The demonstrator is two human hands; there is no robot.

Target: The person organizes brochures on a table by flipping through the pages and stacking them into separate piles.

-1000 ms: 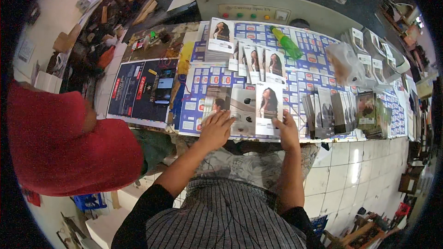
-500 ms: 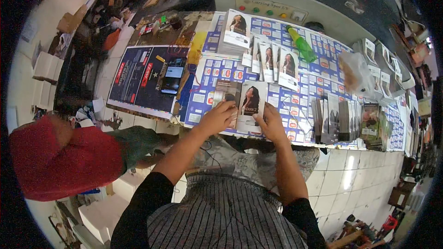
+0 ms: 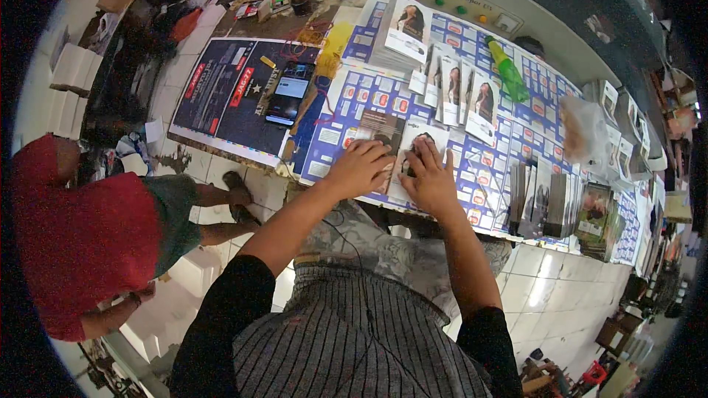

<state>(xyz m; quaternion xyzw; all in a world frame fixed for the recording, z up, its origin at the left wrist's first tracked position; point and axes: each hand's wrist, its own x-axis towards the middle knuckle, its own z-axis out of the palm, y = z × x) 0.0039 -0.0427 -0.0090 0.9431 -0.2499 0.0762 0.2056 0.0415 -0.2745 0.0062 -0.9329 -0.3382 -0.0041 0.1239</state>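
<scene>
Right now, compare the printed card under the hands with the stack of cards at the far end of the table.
The card under the hands lies alone, flat on the blue printed sheets, pressed by the left hand and right hand. The far stack is many cards deep, and no hand touches it. The near card is partly covered by the fingers; the stack's top card shows whole. Both carry a portrait picture on a pale ground.
</scene>
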